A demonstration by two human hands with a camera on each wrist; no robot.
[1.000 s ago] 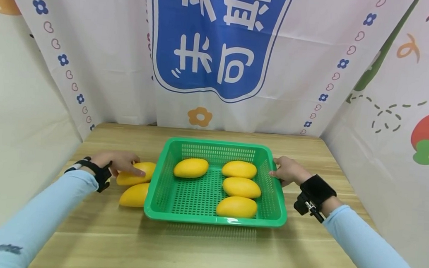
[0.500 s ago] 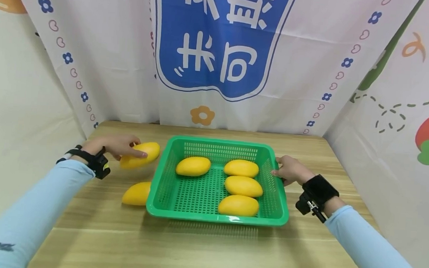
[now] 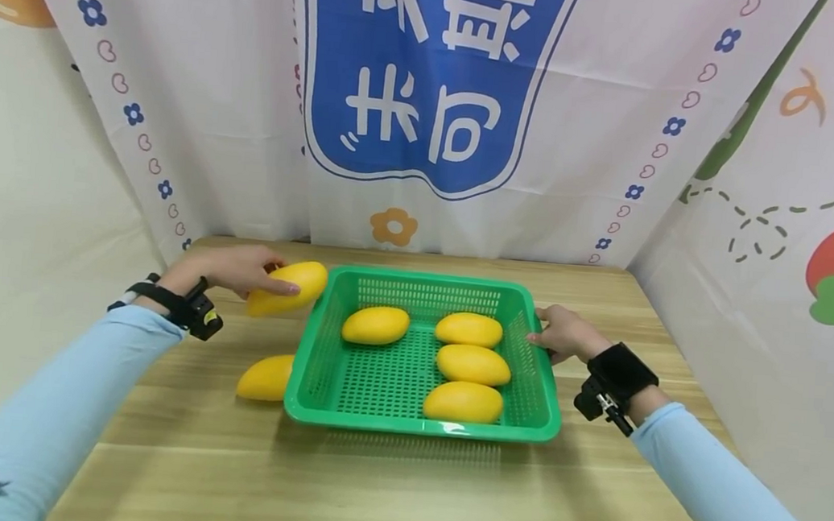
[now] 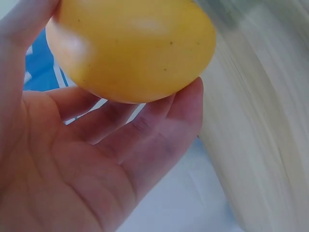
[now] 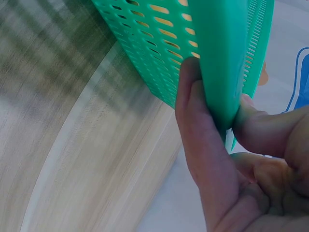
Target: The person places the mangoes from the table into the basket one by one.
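Note:
My left hand [image 3: 238, 271] grips a yellow mango [image 3: 301, 281] between thumb and fingers, just off the left rim of a green plastic basket [image 3: 416, 427]. In the left wrist view the mango [image 4: 135, 48] rests against the fingertips, with the palm apart from it. My right hand [image 3: 563, 332] pinches the basket's right rim, thumb on the inner side and fingers outside, as the right wrist view shows at the green rim [image 5: 219, 63]. Inside the basket lie one mango [image 3: 376, 325] at the left and a column of three, the middle one [image 3: 473, 364] among them, at the right.
Another mango [image 3: 266, 377] lies on the wooden table [image 3: 401, 493] left of the basket, partly hidden by its rim. A white printed cloth [image 3: 252, 120] hangs behind the table, and cloth walls stand at both sides.
My left hand has picked up the farther of the two mangoes beside the basket and moved it up and toward the basket's back left corner. The right hand keeps its hold on the rim.

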